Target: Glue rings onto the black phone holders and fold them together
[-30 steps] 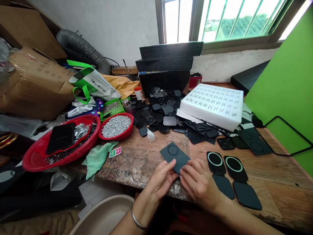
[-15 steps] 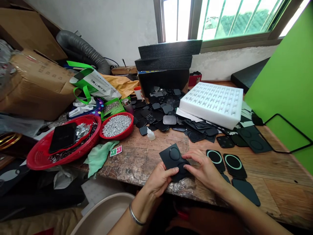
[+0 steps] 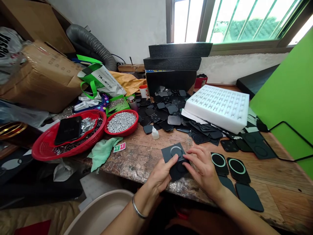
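A dark sheet with ring outlines point(image 3: 176, 167) is held over the front edge of the wooden table. My left hand point(image 3: 161, 174) grips its left side, thumb on top near the upper ring. My right hand point(image 3: 201, 168) pinches the sheet's right edge between thumb and fingers. To the right of my right hand lie two black square pads with pale rings, one of them here point(image 3: 236, 165), and plain dark pads point(image 3: 249, 196) below them. A small white bottle point(image 3: 155, 133) stands beyond the sheet.
Dark plates point(image 3: 168, 111) are heaped at the back beside a white foam tray point(image 3: 216, 107). Red baskets point(image 3: 44, 148) and a red bowl of metal pins point(image 3: 122, 122) are at the left, near a green cloth point(image 3: 104, 152). A pale basin point(image 3: 80, 222) is below the table edge.
The view has shifted, so the table things appear further right. My left thumb has moved up the sheet towards the upper ring, and the sheet's lower part looks flatter.
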A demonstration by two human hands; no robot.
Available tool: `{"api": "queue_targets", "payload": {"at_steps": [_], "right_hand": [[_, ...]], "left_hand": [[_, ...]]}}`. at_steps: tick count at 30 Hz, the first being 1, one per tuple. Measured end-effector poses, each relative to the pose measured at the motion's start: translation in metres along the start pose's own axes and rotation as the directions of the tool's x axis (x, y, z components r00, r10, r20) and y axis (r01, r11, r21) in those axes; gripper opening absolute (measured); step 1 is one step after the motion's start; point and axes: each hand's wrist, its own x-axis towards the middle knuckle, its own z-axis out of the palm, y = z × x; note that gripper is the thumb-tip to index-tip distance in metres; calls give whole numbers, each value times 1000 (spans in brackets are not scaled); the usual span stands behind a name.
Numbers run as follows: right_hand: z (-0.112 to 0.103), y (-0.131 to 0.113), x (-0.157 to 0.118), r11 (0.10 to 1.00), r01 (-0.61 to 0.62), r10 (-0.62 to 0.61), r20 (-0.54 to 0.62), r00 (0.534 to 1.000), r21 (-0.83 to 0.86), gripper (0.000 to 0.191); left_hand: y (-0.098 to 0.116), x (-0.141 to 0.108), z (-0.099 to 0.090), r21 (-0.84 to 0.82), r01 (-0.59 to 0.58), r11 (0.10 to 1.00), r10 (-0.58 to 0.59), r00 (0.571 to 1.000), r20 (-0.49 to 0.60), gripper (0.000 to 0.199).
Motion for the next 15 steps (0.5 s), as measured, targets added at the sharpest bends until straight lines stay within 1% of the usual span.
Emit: {"api": "queue_targets", "payload": {"at_steps": [2,4,5,7,9,11,12,13,15], "right_hand": [[0,0,5,998,-27,25,45,999,49,16],[0,-1,8,1000,0,0,26,1000,27,13],[-1,-3,8,999,43,-43,-2,999,-9,16],[-3,-9,5,982,171,-175,-40,984,-80,25],[-6,-17,-2,949,302,-306,-27,952,-95,32],[-10,-28,-7,923,381,-382,-1,924,-54,35],[-12,-34,-9,923,385,-386,-2,923,-21,35],[-14,-40,-10,931,364,-364,-14,931,19,34],[-16,-52,-9,957,268,-264,-52,963,106,32]], "left_hand": [[1,1,-1,-38,50,998,-50,999,-8,29],[2,4,-2,-99,100,990,-103,994,-23,26],[3,6,-3,-133,124,983,-129,991,-28,25],[5,11,-5,-181,152,972,-161,986,-35,23],[8,16,-8,-177,152,973,-165,984,-63,22],[10,18,-11,-144,139,980,-154,983,-101,24],[10,18,-12,-129,137,982,-152,982,-115,25],[11,17,-12,-119,140,983,-155,980,-122,26],[10,13,-11,-108,127,986,-141,982,-128,25]]}}
